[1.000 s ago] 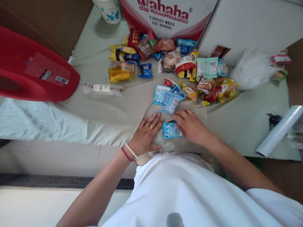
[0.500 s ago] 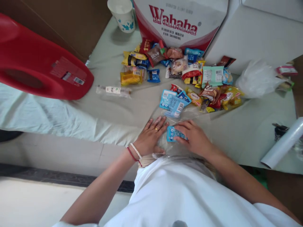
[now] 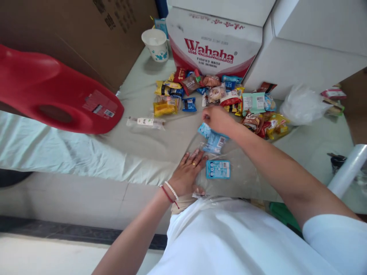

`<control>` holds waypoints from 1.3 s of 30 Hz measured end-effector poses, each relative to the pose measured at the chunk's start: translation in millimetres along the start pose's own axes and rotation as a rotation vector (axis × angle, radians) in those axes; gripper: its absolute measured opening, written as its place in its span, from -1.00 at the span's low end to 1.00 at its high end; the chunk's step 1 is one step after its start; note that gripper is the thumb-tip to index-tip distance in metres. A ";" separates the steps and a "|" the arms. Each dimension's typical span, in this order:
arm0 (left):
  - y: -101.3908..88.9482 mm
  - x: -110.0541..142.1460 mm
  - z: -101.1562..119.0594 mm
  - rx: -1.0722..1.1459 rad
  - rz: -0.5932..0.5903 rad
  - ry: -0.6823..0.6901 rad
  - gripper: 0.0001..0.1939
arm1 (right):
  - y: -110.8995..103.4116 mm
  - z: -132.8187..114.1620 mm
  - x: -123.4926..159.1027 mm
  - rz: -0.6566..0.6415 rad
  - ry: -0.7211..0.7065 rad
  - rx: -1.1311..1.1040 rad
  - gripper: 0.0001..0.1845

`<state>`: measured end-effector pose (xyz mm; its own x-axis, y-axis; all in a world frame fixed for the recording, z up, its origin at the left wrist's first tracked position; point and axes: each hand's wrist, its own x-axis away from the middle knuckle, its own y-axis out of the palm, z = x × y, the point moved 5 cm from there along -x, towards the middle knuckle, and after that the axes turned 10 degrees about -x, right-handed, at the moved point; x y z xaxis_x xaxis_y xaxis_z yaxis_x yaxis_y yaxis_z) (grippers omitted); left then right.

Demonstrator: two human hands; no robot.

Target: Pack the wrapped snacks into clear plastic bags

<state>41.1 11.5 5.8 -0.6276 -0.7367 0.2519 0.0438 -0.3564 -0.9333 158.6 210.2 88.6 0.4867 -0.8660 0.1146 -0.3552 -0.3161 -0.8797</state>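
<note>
My left hand [image 3: 187,172] lies flat with its fingers spread, pressing on a clear plastic sheet [image 3: 243,183] at the table's front edge. Just right of its fingertips, a flat blue snack packet [image 3: 218,169] rests on the plastic. Farther back, my right hand [image 3: 219,121] is closed, knuckles up, over a small group of blue packets. A light blue snack packet [image 3: 204,130] pokes out from under its fingers, apparently pinched by them. Beneath that hand another blue packet [image 3: 214,143] lies on the table, partly covered.
Wrapped snacks [image 3: 216,93] are heaped before a Wahaha carton [image 3: 215,42]. A paper cup [image 3: 156,46] stands left of the carton, and a red jug [image 3: 57,91] is at the left. On the right are a crumpled plastic bag [image 3: 302,105] and a plastic roll [image 3: 348,168].
My right hand has let go of the flat blue packet on the plastic and reached farther back to the other blue packets. My left hand stays spread on the plastic.
</note>
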 end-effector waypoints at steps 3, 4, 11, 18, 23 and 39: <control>1.7 0.5 0.5 0.012 0.013 0.007 0.35 | -45.8 20.4 61.5 0.371 -0.046 -0.295 -0.88; 2.2 0.7 0.7 0.015 0.020 0.006 0.35 | -54.9 29.7 89.1 0.478 -0.024 -0.441 -0.93; 2.3 1.6 0.1 0.046 0.076 0.009 0.29 | 12.7 65.7 230.1 0.450 0.525 -1.118 -0.73; -3.9 0.6 0.6 0.031 0.058 0.013 0.26 | 53.9 34.9 200.5 0.191 0.171 -0.609 -0.74; -4.5 0.1 1.7 0.044 0.081 0.010 0.25 | 48.2 9.5 188.7 0.123 -0.118 -0.139 -0.58; -10.1 8.2 -14.2 0.242 0.101 0.102 0.12 | 77.0 5.9 189.2 -0.022 -0.249 -0.214 -0.42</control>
<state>24.4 17.2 13.6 -0.6852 -0.7180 0.1219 0.2869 -0.4200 -0.8610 228.1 24.3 39.9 0.6666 -0.7454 -0.0072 -0.4898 -0.4307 -0.7580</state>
